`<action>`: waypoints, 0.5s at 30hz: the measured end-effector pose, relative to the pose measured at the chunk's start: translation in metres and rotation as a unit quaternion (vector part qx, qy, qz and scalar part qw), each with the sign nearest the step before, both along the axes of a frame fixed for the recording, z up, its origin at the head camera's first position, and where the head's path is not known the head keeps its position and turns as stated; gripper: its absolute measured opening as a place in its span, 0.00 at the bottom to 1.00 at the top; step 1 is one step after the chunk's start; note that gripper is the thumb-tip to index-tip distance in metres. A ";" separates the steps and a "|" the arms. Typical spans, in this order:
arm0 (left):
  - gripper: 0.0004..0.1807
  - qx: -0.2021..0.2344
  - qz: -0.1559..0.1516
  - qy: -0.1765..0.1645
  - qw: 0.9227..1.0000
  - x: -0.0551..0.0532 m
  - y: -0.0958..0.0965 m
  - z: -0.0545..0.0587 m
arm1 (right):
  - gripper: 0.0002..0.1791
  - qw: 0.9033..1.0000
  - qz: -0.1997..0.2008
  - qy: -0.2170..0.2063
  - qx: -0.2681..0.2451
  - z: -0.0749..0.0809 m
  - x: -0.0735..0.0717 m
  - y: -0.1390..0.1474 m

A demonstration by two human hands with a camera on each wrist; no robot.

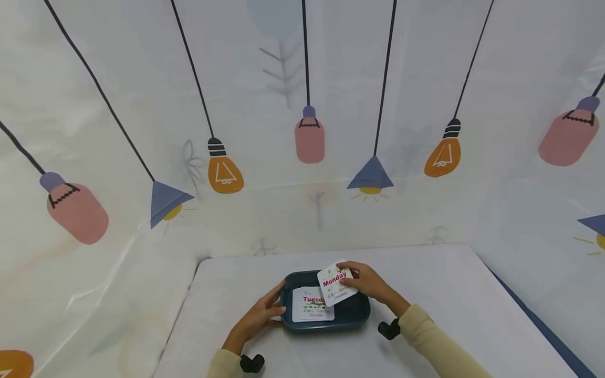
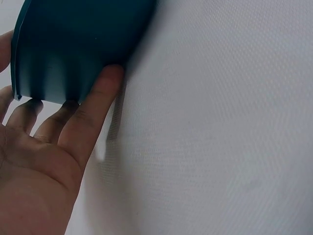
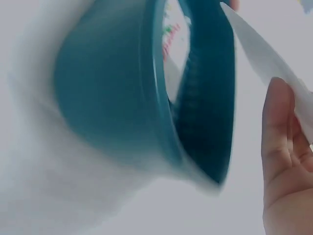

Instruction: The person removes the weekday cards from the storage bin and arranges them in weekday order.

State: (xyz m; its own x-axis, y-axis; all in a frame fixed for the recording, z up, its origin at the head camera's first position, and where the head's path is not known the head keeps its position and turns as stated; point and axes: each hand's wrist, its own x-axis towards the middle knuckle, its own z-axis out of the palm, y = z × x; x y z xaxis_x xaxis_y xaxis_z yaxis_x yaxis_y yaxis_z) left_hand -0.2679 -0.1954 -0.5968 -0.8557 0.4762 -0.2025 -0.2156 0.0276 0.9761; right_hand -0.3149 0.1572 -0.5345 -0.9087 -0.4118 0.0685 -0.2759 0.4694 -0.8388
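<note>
A dark teal, rounded rectangular plastic tray stands on the white table. At its left end my left hand grips the side; in the left wrist view several fingertips lie against the outer wall. A white card printed "Tuesday" lies in the tray's left part. Over the tray, my right hand pinches a tilted white card printed "Monday" between thumb and fingers. This card overlaps part of the Tuesday card from the head view. The right wrist view shows the held card edge-on above the rim.
The white tabletop spreads around the tray. Behind it hangs a pale sheet printed with lamps and bulbs. Black straps sit at both wrists.
</note>
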 end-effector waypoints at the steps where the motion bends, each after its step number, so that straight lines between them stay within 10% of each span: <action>1: 0.44 -0.002 0.003 -0.003 1.000 0.001 -0.002 0.000 | 0.26 1.000 -0.010 -0.015 -0.016 0.001 0.000 0.006; 8: 0.44 -0.010 0.013 0.000 1.000 -0.002 -0.006 0.004 | 0.27 0.990 -0.108 -0.038 -0.086 0.005 -0.002 0.061; 15: 0.44 -0.011 0.006 -0.006 1.000 -0.005 0.003 -0.002 | 0.27 0.980 -0.197 -0.032 -0.020 -0.012 -0.007 0.113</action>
